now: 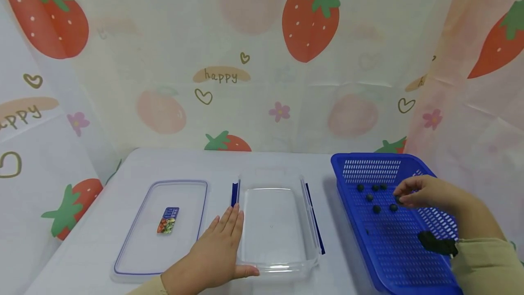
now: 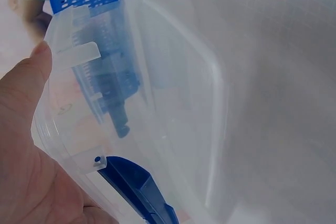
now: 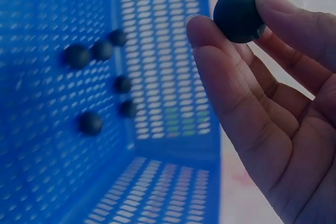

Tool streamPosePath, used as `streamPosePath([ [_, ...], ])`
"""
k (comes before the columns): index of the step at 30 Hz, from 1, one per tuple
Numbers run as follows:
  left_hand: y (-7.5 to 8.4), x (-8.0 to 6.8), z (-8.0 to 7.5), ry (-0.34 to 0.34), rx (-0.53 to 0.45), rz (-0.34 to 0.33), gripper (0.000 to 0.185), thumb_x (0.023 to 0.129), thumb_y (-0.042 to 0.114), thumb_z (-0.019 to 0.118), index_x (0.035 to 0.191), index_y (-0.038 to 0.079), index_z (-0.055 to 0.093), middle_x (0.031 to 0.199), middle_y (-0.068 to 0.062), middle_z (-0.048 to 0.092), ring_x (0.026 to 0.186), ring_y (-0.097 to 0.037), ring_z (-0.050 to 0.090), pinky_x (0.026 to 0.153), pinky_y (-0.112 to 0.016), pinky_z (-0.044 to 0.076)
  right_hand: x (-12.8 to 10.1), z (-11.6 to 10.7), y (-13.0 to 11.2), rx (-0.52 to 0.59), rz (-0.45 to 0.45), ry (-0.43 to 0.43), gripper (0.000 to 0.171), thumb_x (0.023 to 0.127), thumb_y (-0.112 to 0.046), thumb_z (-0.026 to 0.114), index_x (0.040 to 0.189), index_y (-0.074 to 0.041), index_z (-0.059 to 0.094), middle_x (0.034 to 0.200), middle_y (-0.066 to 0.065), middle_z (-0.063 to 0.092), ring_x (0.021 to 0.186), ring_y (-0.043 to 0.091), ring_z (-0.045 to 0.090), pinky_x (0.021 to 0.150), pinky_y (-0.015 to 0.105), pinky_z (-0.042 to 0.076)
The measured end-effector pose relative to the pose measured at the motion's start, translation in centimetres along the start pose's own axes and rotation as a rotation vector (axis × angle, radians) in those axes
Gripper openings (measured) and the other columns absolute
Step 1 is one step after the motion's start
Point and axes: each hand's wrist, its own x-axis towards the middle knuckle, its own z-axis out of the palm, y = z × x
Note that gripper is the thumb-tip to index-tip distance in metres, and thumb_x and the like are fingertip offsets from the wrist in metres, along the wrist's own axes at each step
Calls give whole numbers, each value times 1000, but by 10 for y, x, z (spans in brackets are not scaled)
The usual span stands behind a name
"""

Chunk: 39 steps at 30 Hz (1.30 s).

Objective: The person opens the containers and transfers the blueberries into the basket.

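A clear plastic container point(image 1: 272, 226) with blue side clips stands at the table's middle. My left hand point(image 1: 217, 251) rests against its left near corner, fingers straight and thumb along the front rim point(image 2: 44, 98). To the right is a blue perforated basket point(image 1: 385, 240) with several dark blueberries point(image 1: 376, 209) on its floor. My right hand point(image 1: 425, 193) hovers over the basket and pinches one dark blueberry point(image 3: 239, 16) between thumb and fingertips point(image 3: 197, 30).
The container's clear lid point(image 1: 161, 229) with a blue seal and a small colourful label lies flat to the left. A strawberry-print cloth covers the back and side walls. A dark wrist strap point(image 1: 435, 242) shows over the basket.
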Motion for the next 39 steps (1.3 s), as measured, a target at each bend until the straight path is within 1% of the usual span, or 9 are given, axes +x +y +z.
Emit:
streamPosePath([
  [7,1,-1,-1,-8,-4,-10,112,72,79,42,142,-5,20,149,-22,13,138,-35,10,106,-51,22,6,7,21,71,12,-88,25,86,-8,60,99,12,56,90,14,61,82,24,60,75,36,52],
  [10,1,-1,-2,-9,-8,-11,112,72,78,43,142,-6,20,149,-22,14,138,-35,10,106,-52,22,8,9,28,86,30,-100,24,85,-6,60,99,14,55,88,11,61,81,23,60,75,37,52],
  [15,2,-1,-2,-15,-9,-14,112,71,79,42,143,-5,20,149,-22,13,138,-34,10,106,-52,22,8,10,33,119,42,-126,23,85,-3,59,97,16,53,86,8,60,78,19,60,75,36,52],
  [20,1,-1,-1,-12,-12,-12,112,72,79,42,143,-5,20,150,-21,13,138,-34,9,106,-52,21,6,11,35,131,90,-153,23,85,-3,58,97,15,53,83,7,60,77,20,59,76,39,52],
  [23,2,-1,-1,-8,-12,-12,112,72,79,43,143,-5,19,150,-21,13,138,-34,9,106,-51,21,6,12,37,129,123,-159,23,86,-4,58,98,14,53,82,6,58,78,22,59,76,42,52],
  [27,2,-1,-1,-11,-14,-16,112,72,79,43,143,-5,19,150,-21,12,138,-34,8,106,-51,20,5,11,40,130,140,-154,21,86,-4,58,98,13,54,82,7,58,79,25,60,76,45,51],
  [34,1,0,0,-13,-20,-21,113,71,79,42,143,-4,18,150,-21,13,138,-34,8,107,-51,20,6,10,38,135,125,-135,21,86,-4,58,98,13,54,85,11,60,82,28,61,77,45,51],
  [39,1,1,2,-8,-14,-22,112,71,79,43,143,-4,19,150,-21,13,138,-33,8,107,-51,19,4,9,33,136,111,-138,22,87,-4,57,99,14,54,86,11,61,82,27,61,77,44,51],
])
